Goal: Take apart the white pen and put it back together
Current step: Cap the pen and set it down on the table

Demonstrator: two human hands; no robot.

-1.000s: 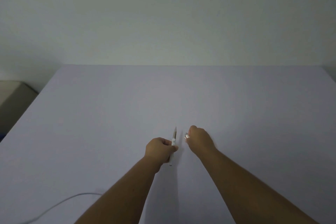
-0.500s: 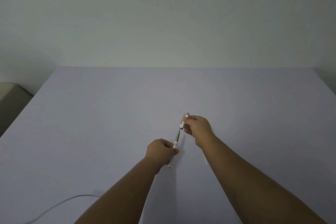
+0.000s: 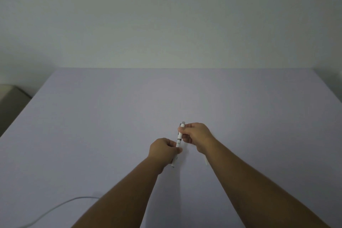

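**Both hands on the white pen above the table**

The white pen [image 3: 179, 139] is held in the air over the pale lilac table [image 3: 111, 116], a little to the right of the table's middle and near the person's edge of it. It stands steeply, its upper end leaning slightly right and away from the person, its lower tip pointing down toward the near edge.

The left hand [image 3: 163, 150] grips the lower part of the pen — fingers curled round the barrel and closed on it, with the thumb pressed against the side. Below the fist a short length of the pen shows, ending in a small dark tip.

The right hand [image 3: 196, 135] holds the upper part, fingers pinched together on the barrel just below the top end. A small grey cap or button sticks out above the fingertips. Between the two hands a stretch of white barrel with a dark band and faint markings is visible; whether the parts there are fully joined cannot be told.

Both forearms are bare and reach in from the bottom of the view. A thin white cable [image 3: 55, 209] lies on the table at the lower left, well apart from the hands. Behind the table rises a plain pale wall [image 3: 166, 24], and a dull beige object [image 3: 11, 98] — only partly in view — sits beside the table's left edge
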